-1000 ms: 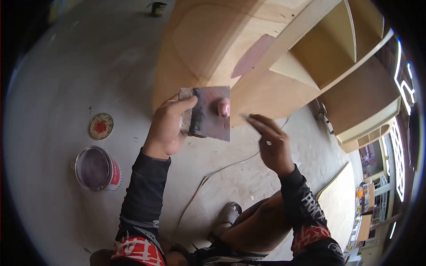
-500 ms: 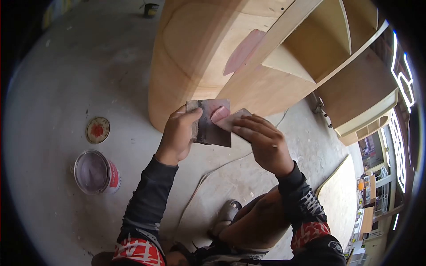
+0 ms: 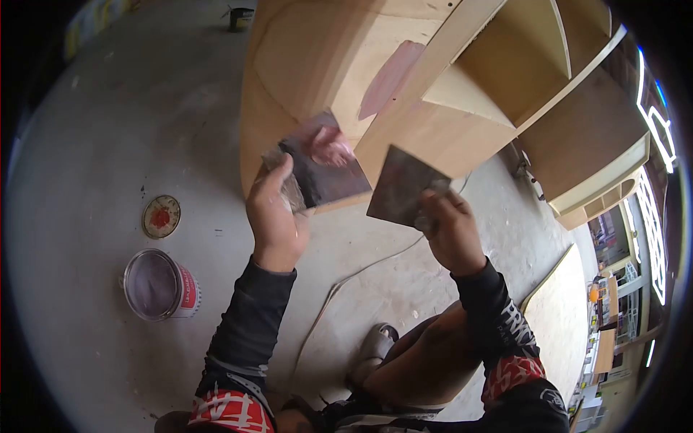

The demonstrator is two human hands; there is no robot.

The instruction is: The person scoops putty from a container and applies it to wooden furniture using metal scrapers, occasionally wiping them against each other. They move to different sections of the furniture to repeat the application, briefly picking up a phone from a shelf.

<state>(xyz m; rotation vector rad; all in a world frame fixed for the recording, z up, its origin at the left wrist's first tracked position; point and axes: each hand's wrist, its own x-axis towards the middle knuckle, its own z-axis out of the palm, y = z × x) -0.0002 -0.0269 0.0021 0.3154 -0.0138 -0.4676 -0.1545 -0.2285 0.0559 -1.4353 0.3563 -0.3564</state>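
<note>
My left hand [image 3: 278, 213] grips a putty knife [image 3: 339, 177] by its edge, thumb on top. Its wide flat blade carries a smeared lump of pink filler [image 3: 329, 146]. In my right hand [image 3: 451, 227] is a second putty knife [image 3: 404, 184], a dark square blade held by its lower right corner, apart from the first. Just beyond both blades stands a curved plywood cabinet [image 3: 292, 72] with a pink filler patch [image 3: 390, 79] on its surface, beside the edge of the open shelves [image 3: 498, 86].
An open can [image 3: 189, 290] of greyish-pink paste stands on the concrete floor at left, its red-stained lid [image 3: 161, 216] lying above it. A cable [image 3: 333, 290] crosses the floor. Farther off are a small black bucket [image 3: 241, 19] and a pale board [image 3: 556, 303] at right.
The two blades have come apart. My left one has tilted upward, and the right one has turned to show its dark face. The filler lump now lies smeared on the left blade.
</note>
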